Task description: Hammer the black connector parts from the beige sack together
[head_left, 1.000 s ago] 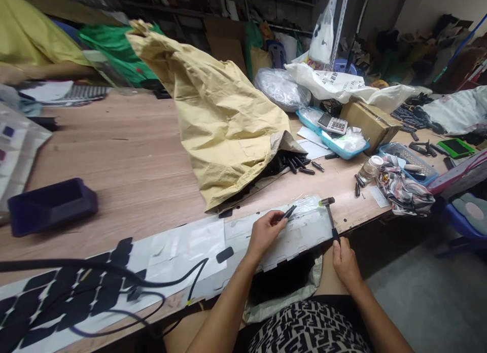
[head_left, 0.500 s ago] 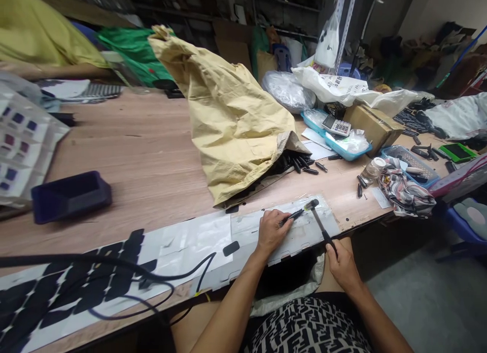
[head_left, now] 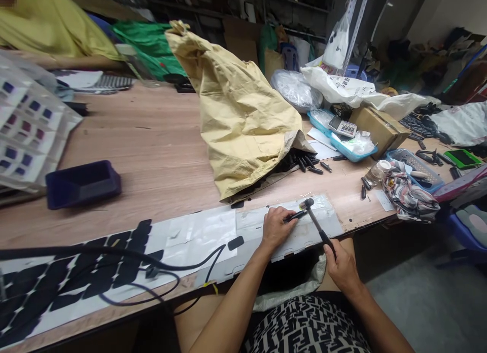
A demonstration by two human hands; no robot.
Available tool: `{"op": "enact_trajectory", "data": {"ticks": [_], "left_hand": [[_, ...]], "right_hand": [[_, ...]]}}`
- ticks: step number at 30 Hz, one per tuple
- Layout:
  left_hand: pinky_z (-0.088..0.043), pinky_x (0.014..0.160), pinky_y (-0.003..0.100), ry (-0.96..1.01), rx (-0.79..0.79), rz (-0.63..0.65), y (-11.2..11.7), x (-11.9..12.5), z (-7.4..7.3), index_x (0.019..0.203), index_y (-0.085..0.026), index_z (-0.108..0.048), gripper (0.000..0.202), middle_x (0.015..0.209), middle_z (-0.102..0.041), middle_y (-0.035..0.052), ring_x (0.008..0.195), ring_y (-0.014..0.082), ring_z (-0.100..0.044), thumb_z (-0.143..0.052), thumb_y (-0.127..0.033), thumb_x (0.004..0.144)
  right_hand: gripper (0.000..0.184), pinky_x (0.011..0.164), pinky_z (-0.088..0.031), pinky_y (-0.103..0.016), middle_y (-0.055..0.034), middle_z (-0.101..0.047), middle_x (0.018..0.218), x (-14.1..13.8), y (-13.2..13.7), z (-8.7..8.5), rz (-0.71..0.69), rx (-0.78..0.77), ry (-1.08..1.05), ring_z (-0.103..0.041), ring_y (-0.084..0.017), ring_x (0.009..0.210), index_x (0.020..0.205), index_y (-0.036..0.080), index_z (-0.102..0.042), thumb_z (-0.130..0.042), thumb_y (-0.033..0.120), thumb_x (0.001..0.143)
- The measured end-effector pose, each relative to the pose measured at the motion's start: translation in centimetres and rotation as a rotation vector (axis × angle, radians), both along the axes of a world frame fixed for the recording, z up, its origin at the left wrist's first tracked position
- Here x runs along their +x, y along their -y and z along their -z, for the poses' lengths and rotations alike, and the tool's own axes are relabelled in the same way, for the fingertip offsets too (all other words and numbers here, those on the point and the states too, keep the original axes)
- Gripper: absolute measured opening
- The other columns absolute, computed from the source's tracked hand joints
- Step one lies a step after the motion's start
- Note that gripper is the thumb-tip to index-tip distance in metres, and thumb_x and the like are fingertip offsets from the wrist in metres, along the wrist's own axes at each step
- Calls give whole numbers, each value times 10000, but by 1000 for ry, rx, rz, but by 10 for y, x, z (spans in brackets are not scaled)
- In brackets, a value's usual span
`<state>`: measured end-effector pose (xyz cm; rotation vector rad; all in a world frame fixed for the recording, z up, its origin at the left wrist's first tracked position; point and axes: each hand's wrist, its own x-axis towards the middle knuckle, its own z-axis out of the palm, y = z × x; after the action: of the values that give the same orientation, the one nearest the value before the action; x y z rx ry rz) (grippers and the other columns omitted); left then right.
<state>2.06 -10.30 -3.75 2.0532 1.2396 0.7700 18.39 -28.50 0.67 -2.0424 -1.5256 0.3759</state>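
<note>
My right hand point(head_left: 340, 261) is closed around the black grip of a small hammer point(head_left: 318, 224), whose shaft slants up and to the left. The hammer's head is at the far end of a slim black piece point(head_left: 296, 215); I cannot tell whether they touch. With closed fingers, my left hand point(head_left: 277, 226) holds that piece down on a grey-white board point(head_left: 327, 222) at the table's front edge. The piece looks like a small folding-knife handle, partly hidden by my fingers. Just beyond lies a large yellow cloth sack point(head_left: 247, 125), with similar black pieces point(head_left: 304, 161) spilling from its mouth.
Black cables point(head_left: 163, 278) and a sheet with black pads point(head_left: 102, 267) lie at left, near a dark blue tray point(head_left: 83, 184). A blue basket with a calculator point(head_left: 342, 126), a cardboard box point(head_left: 382, 130) and a jar point(head_left: 378, 171) stand right. Another person's yellow sleeve point(head_left: 76, 28) shows far left.
The hammer's head has shifted slightly left relative to the black piece. My left hand keeps hold of the piece. The whole view has shifted a little, moving the table's things rightward.
</note>
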Motion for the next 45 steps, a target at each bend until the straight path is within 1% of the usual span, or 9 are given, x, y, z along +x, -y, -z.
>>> {"op": "enact_trajectory", "data": {"ticks": [6,13,17,23,27,32,39,42,45], "left_hand": [[-391,860,392,-1,-26,-12,0,1,-2,957,-281,-770,185,921,-713,24,959,252,-560,-729,-290,777],[-394,867,388,-5,-33,-5,-1,1,-2,949,-287,-766,174,912,-711,18,957,249,-554,-726,-295,779],[-397,869,387,-7,-24,-6,-1,1,-2,935,-284,-768,158,910,-708,24,957,249,-550,-705,-287,790],[-400,870,394,-12,-13,-4,0,2,-2,944,-284,-772,180,905,-716,28,960,258,-558,-716,-293,773],[-397,871,406,-37,-9,-9,-1,2,-3,952,-277,-773,183,912,-718,37,969,268,-554,-701,-302,786],[-405,896,424,19,-30,118,4,-7,-10,940,-274,-774,180,902,-713,45,960,265,-551,-710,-320,778],[-397,1025,454,22,15,406,54,-42,-19,896,-300,-766,165,1144,-659,57,1155,289,-521,-756,-276,734],[-419,1012,439,34,-18,412,55,-44,-23,975,-302,-750,284,1166,-653,57,1159,292,-526,-797,-311,695],[-464,924,394,178,-151,291,29,-26,-31,1059,-262,-703,361,1062,-683,63,1043,262,-587,-769,-402,733]], "right_hand": [[339,590,-425,-260,-46,-677,710,4,0,10,5,-60,38,-665,-205,645,921,202,-617,-366,410,1012],[322,602,-431,-252,-38,-678,719,-3,3,5,-48,-6,0,-653,-188,651,941,205,-620,-371,394,1017],[315,571,-402,-254,-28,-663,686,-6,4,7,-65,-43,43,-632,-185,610,896,213,-612,-380,392,1013],[353,601,-424,-264,-19,-639,687,9,4,11,57,-37,-22,-616,-186,620,871,227,-597,-364,451,1012],[386,575,-407,-285,-43,-631,713,26,3,20,167,-54,30,-605,-196,600,812,225,-589,-353,462,1003],[414,604,-434,-297,-72,-618,737,35,1,34,183,-36,80,-627,-217,670,787,217,-583,-319,445,1010],[404,654,-463,-309,-83,-621,780,34,2,38,170,-18,88,-628,-227,735,820,214,-584,-308,429,1021],[407,656,-461,-308,-88,-615,780,33,2,41,189,4,107,-623,-234,761,820,214,-577,-299,431,1024],[411,657,-457,-305,-81,-605,775,32,2,43,195,9,109,-619,-229,752,813,216,-565,-293,439,1027]]}}
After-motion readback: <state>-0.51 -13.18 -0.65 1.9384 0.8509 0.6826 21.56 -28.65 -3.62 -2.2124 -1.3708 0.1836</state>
